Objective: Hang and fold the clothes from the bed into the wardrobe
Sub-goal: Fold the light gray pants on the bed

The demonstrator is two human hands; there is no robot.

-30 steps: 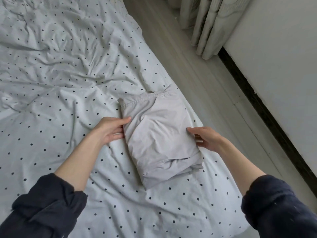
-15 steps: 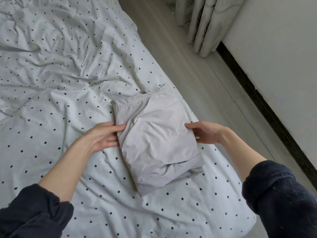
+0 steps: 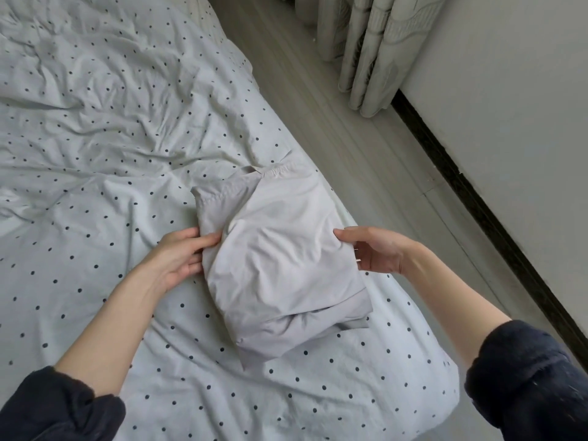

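A folded pale grey garment (image 3: 280, 259) with an elastic waistband at its far end lies near the right edge of the bed (image 3: 95, 154), which has a white cover with dark dots. My left hand (image 3: 178, 259) grips the garment's left side, thumb on top and fingers tucked under the edge. My right hand (image 3: 375, 253) holds the right side the same way, thumb on the cloth and fingers beneath. The garment's near end bulges and hangs loosely folded. The wardrobe is not in view.
A strip of grey wood floor (image 3: 366, 148) runs along the bed's right side. Pale curtains (image 3: 375, 49) hang at the top right. A white wall with a black skirting board (image 3: 477, 198) bounds the floor on the right.
Both hands have slid in under the garment's sides and closed on it, and its middle has risen slightly off the cover. The view has drifted a little.
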